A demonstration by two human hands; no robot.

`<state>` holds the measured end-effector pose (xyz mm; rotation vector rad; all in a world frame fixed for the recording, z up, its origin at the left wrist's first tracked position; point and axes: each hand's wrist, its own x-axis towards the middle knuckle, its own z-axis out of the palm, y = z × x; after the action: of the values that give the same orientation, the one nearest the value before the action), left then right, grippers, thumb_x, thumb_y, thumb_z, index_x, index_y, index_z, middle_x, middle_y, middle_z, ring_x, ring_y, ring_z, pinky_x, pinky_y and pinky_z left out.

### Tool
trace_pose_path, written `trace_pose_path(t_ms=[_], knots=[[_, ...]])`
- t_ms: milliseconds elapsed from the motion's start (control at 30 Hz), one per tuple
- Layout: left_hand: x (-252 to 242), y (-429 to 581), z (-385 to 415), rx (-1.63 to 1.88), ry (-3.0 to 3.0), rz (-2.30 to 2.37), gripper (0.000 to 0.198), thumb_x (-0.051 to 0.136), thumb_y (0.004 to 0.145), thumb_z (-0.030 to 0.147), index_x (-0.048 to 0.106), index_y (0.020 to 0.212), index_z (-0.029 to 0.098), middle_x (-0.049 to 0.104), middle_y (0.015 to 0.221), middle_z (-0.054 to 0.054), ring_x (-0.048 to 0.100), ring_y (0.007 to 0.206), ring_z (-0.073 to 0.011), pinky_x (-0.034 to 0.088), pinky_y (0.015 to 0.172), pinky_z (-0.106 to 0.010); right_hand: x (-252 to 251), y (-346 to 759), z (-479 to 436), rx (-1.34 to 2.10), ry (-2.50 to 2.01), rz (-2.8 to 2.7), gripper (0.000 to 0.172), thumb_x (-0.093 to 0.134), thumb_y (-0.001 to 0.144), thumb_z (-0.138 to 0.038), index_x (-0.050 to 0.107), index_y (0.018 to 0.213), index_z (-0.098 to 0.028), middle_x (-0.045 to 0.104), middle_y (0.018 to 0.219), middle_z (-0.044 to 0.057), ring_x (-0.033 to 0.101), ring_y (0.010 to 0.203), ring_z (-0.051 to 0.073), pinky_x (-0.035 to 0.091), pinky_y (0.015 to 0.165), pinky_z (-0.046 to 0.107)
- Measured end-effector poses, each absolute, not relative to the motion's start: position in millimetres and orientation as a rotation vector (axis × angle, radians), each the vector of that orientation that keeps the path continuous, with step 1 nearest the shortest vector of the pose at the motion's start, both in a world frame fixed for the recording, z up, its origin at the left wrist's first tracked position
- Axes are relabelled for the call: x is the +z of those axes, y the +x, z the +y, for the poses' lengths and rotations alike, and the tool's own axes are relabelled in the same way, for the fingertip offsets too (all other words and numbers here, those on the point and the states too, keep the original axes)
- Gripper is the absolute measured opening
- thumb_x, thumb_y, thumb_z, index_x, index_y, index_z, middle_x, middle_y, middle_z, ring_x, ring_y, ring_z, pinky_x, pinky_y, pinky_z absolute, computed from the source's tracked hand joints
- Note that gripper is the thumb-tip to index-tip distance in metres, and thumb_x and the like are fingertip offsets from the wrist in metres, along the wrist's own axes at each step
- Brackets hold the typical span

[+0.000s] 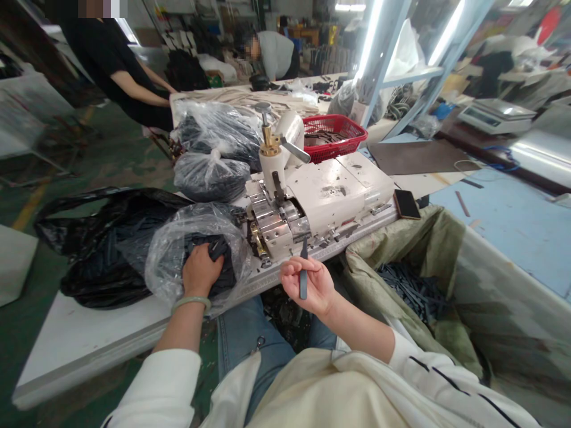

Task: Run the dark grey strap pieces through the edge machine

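My left hand [201, 272], with a pale bangle at the wrist, reaches into an open clear plastic bag [163, 249]. Its fingers are closed on some dark strips [217, 248] at the bag's mouth. In front of the machine, palm up, my right hand [312, 286] pinches a single dark grey strip [303, 279]. That strip stands nearly upright, its narrow end towards the cream skiving machine [343, 187]. The machine's metal head [274, 223] lies just beyond my right fingers, apart from them.
A black plastic bag [107, 261] lies at left, with tied clear bags [212, 175] behind. At right, a cloth-lined bin [401, 238] holds many strips [413, 288]. A phone [407, 204] and red basket [334, 128] are beyond. Two people stand across the table.
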<state>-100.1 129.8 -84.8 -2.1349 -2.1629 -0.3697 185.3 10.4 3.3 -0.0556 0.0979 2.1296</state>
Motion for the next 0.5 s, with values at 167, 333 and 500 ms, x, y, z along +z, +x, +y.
trace_pose_path(t_ms=[167,333,500], knots=[[-84.3,-99.1,129.8,-0.349,-2.134,-2.168,0.043,0.054,0.079,0.035,0.057,0.116,0.013,0.064,0.109,-0.017,0.062,0.099,-0.0332,0.052,0.083,-0.042,-2.4,184.4,7.8,2.21,0.032,0.089,0.033,0.039,0.097,-0.04,0.038,0.069,-0.022,0.038,0.058,-0.006,0.035,0.045,0.008,0.037,0.04,0.015],[-86.3,-99.3,130.7,-0.364,-2.13,-2.175,0.044,0.055,0.079,0.036,0.057,0.116,0.013,0.064,0.109,-0.017,0.062,0.102,-0.0333,0.051,0.086,-0.042,-2.6,180.7,5.9,2.184,-0.017,0.043,0.033,0.036,0.098,-0.04,0.04,0.072,-0.021,0.045,0.065,-0.004,0.042,0.052,0.009,0.041,0.05,0.019],[-85.4,-97.9,129.9,-0.36,-2.133,-2.18,0.047,0.056,0.078,0.035,0.055,0.119,0.012,0.062,0.112,-0.018,0.06,0.104,-0.0338,0.05,0.087,-0.043,0.2,178.9,4.6,2.14,-0.184,0.05,0.03,0.043,0.096,-0.038,0.042,0.071,-0.022,0.064,0.096,0.002,0.06,0.098,0.015,0.045,0.093,0.033]])
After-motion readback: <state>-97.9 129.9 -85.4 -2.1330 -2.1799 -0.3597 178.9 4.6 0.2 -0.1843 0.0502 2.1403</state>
